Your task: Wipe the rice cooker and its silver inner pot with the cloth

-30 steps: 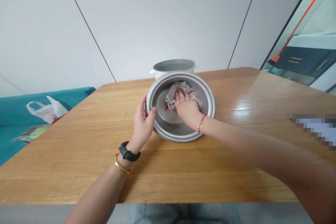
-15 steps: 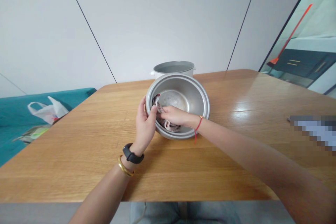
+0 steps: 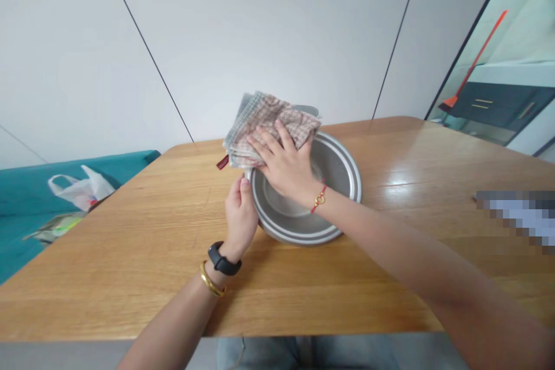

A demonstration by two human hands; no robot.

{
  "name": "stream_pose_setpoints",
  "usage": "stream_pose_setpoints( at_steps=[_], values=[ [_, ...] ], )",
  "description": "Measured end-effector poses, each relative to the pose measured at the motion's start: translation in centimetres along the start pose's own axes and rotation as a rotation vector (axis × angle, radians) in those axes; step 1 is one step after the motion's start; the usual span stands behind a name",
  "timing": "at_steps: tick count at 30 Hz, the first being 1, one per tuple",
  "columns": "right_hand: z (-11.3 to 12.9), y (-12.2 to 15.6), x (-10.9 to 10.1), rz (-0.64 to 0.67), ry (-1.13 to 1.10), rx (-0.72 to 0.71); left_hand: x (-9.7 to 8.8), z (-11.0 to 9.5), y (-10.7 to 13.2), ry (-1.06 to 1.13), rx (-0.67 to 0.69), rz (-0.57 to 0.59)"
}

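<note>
A silver metal inner pot [image 3: 349, 156] sits tilted on the wooden table with its mouth facing me. My left hand [image 3: 241, 208] is closed on the left side of its rim, thumb up. My right hand [image 3: 286, 167] reaches over the pot and holds a folded checked cloth [image 3: 264, 110] in pale brown and grey, fingers laid across it. The cloth covers the upper left of the rim, and a dark red tag [image 3: 222, 162] sticks out at its lower left corner. What the thumb of my right hand presses on is partly hidden.
Behind the cloth shows the edge of a grey container [image 3: 307, 110], mostly hidden. The wooden table [image 3: 151, 254] meets a white wall [image 3: 277, 23]. A white plastic bag [image 3: 82, 188] lies on a teal seat [image 3: 21, 208] at left. Right, a pixelated object [image 3: 520, 214] lies on the table.
My right hand has come up out of the pot with the cloth, which is now spread over the upper left rim. The pot has shifted slightly right and toward me.
</note>
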State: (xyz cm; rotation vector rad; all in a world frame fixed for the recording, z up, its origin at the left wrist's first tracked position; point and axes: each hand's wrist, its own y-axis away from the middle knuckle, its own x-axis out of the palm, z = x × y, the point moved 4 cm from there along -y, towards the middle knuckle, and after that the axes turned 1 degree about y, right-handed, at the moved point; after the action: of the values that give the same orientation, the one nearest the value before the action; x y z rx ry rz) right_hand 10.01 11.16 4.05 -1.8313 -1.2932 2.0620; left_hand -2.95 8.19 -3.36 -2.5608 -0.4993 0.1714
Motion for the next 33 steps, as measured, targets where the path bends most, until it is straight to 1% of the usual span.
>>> stream_pose_setpoints(
  at_steps=[3, 5, 7, 9, 11, 12, 14, 16, 18, 19, 20, 22, 24, 25, 27, 28, 29, 32, 33],
  values=[
    [-4.3, 0.1, -0.2, 0.016, 0.081, 0.148, -0.4, -0.2, -0.1, 0.005, -0.031, -0.017],
    [-7.5, 1.6, -0.1, 0.073, 0.09, 0.276, -0.5, -0.3, -0.2, 0.024, -0.035, -0.041],
    [-10.1, 4.0, 0.1, 0.096, 0.004, 0.396, -0.5, -0.3, -0.2, 0.057, -0.043, -0.072],
    [-11.4, 7.0, 0.7, 0.035, -0.232, 0.505, -0.5, -0.3, -0.2, 0.101, -0.053, -0.097],
    [-11.1, 10.2, 1.5, -0.087, -0.595, 0.618, -0.3, -0.2, -0.1, 0.14, -0.06, -0.107],
    [-10.4, 11.7, 2.0, -0.153, -0.787, 0.683, -0.3, -0.2, 0.0, 0.156, -0.061, -0.113],
    [-8.0, 14.5, 2.8, -0.3, -1.094, 0.842, -0.2, 0.0, 0.1, 0.185, -0.068, -0.143],
    [-5.1, 16.2, 3.2, -0.456, -1.292, 0.984, 0.0, 0.4, 0.3, 0.216, -0.087, -0.192],
    [-2.8, 16.8, 3.2, -0.552, -1.42, 1.069, 0.2, 0.6, 1.1, 0.255, -0.114, -0.229],
    [-2.2, 16.8, 3.2, -0.58, -1.461, 1.093, 0.3, 0.7, 1.7, 0.278, -0.128, -0.233],
    [-2.1, 16.6, 3.1, -0.6, -1.482, 1.111, 0.5, 0.7, 2.5, 0.308, -0.146, -0.224],
    [-3.1, 16.1, 3.0, -0.605, -1.479, 1.141, 0.9, 0.7, 4.5, 0.396, -0.204, -0.155],
    [-5.2, 15.5, 2.7, -0.573, -1.434, 1.141, 1.2, 0.5, 6.7, 0.473, -0.292, -0.006],
    [-6.4, 15.2, 2.4, -0.555, -1.408, 1.118, 1.2, 0.4, 7.7, 0.479, -0.33, 0.094],
    [-8.6, 14.5, 1.3, -0.545, -1.358, 1.022, 0.8, -0.1, 8.7, 0.434, -0.37, 0.268],
    [-9.5, 14.1, 0.6, -0.558, -1.332, 0.963, 0.4, -0.4, 8.6, 0.399, -0.381, 0.317],
    [-10.2, 13.7, -0.1, -0.581, -1.305, 0.907, -0.1, -0.7, 8.1, 0.366, -0.392, 0.332],
    [-12.0, 12.4, -2.3, -0.655, -1.227, 0.774, -1.5, -1.5, 5.0, 0.334, -0.467, 0.288],
    [-12.4, 11.9, -2.9, -0.666, -1.202, 0.735, -1.5, -1.8, 3.9, 0.351, -0.507, 0.307]
  ],
)
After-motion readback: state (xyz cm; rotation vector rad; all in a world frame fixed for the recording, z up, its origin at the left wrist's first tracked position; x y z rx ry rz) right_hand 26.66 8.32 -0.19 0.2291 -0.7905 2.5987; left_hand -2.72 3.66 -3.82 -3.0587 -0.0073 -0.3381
